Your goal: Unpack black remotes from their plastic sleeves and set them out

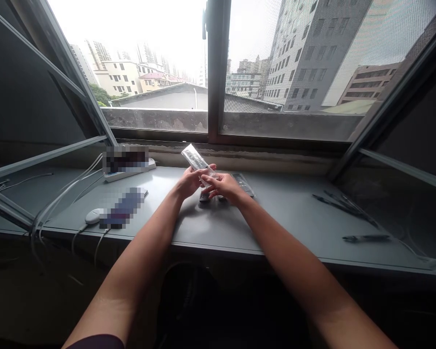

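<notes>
My left hand [190, 184] and my right hand [225, 186] come together above the middle of the desk. Both are closed on a clear plastic sleeve [195, 157], which tilts up and to the left. Something greyish shows through the plastic, too washed out to name. My left fingers wrap it from behind and beside, while the right thumb and fingers pinch its lower end. Under my hands lies a small dark object [204, 198], partly covered. Just behind my right hand is a dark flat item [244, 184], apparently in clear wrapping.
At the left, a white power strip [131, 172] with cables stands near the window. A blurred-out phone-like item [125, 208] and a round white charger [94, 216] lie in front. Several dark pens [343, 206] and another pen [366, 238] rest on the right. Metal frames flank the desk [210, 232].
</notes>
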A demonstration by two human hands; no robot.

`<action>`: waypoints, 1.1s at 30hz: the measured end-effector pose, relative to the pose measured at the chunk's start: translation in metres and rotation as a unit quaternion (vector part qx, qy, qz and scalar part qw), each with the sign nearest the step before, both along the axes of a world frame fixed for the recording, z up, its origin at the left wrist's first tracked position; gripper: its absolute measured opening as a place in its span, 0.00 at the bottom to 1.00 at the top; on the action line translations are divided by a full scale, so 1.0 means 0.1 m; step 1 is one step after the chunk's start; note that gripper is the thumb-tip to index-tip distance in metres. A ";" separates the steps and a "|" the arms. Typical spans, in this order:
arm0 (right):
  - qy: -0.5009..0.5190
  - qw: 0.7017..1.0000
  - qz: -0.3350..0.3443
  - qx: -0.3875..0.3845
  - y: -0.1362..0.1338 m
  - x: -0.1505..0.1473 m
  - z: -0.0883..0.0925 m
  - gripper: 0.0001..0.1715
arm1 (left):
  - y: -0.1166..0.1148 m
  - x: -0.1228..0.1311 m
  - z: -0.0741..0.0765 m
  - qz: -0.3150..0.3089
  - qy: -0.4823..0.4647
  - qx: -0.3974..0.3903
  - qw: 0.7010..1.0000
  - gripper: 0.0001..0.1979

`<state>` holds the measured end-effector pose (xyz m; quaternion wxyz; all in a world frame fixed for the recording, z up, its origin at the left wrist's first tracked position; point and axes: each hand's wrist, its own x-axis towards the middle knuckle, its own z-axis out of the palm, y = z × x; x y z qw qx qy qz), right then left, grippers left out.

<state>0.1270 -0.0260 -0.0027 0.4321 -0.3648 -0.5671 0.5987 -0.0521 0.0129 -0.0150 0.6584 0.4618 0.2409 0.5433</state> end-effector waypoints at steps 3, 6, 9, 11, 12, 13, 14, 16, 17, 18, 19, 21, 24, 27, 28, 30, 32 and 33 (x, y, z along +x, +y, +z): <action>-0.009 1.000 -0.003 -0.009 0.00 0.01 -0.01 0.16 | 0.00 0.00 -0.01 -0.013 0.008 -0.005 1.000 0.32; -0.012 1.000 -0.013 -0.018 0.02 0.01 -0.01 0.16 | 0.00 -0.01 -0.02 -0.028 0.012 -0.010 0.999 0.31; -0.017 1.000 0.003 -0.017 0.01 0.02 0.01 0.15 | 0.02 -0.02 -0.02 -0.032 0.018 -0.032 0.999 0.25; -0.020 0.999 0.028 -0.005 0.00 0.02 0.01 0.15 | 0.03 -0.04 -0.01 -0.036 0.019 -0.067 0.997 0.24; -0.021 0.999 0.041 0.004 -0.01 0.02 0.02 0.15 | 0.04 -0.05 0.00 -0.038 0.017 -0.086 0.995 0.24; -0.021 0.998 0.053 0.016 -0.02 0.02 0.02 0.14 | 0.05 -0.06 0.00 -0.041 0.013 -0.102 0.994 0.25; -0.021 0.997 0.065 0.030 -0.03 0.02 0.02 0.14 | 0.06 -0.06 0.01 -0.040 0.005 -0.114 0.993 0.26; -0.022 0.994 0.088 0.060 -0.04 0.01 0.01 0.15 | 0.09 -0.06 0.02 -0.019 -0.023 -0.126 0.992 0.26; -0.026 0.992 0.098 0.073 -0.05 0.00 0.01 0.16 | 0.10 -0.06 0.02 -0.001 -0.039 -0.132 0.991 0.25; -0.033 0.990 0.106 0.084 -0.04 -0.01 -0.01 0.17 | 0.11 -0.06 0.02 0.018 -0.053 -0.140 0.989 0.24; -0.044 0.988 0.113 0.094 -0.04 -0.01 -0.02 0.17 | 0.12 -0.06 0.02 0.035 -0.063 -0.152 0.986 0.22; -0.072 0.984 0.119 0.113 -0.02 -0.03 -0.06 0.17 | 0.13 -0.05 0.01 0.050 -0.067 -0.182 0.980 0.18; -0.112 0.974 0.133 0.147 0.02 -0.03 -0.13 0.16 | 0.13 -0.05 0.01 0.032 -0.054 -0.219 0.974 0.15; -0.127 0.965 0.151 0.176 0.03 -0.04 -0.18 0.16 | 0.12 -0.06 0.01 0.015 -0.033 -0.230 0.973 0.13; -0.128 0.963 0.152 0.181 0.02 -0.04 -0.18 0.16 | 0.11 -0.06 0.01 0.012 -0.027 -0.230 0.973 0.13; -0.133 0.961 0.148 0.192 0.01 -0.05 -0.17 0.16 | 0.10 -0.06 0.03 0.008 -0.024 -0.223 0.974 0.12; -0.146 0.957 0.134 0.213 0.00 -0.05 -0.16 0.15 | 0.08 -0.06 0.04 0.007 -0.035 -0.209 0.977 0.12; -0.158 0.953 0.123 0.229 0.00 -0.05 -0.16 0.14 | 0.06 -0.06 0.05 0.007 -0.041 -0.202 0.978 0.12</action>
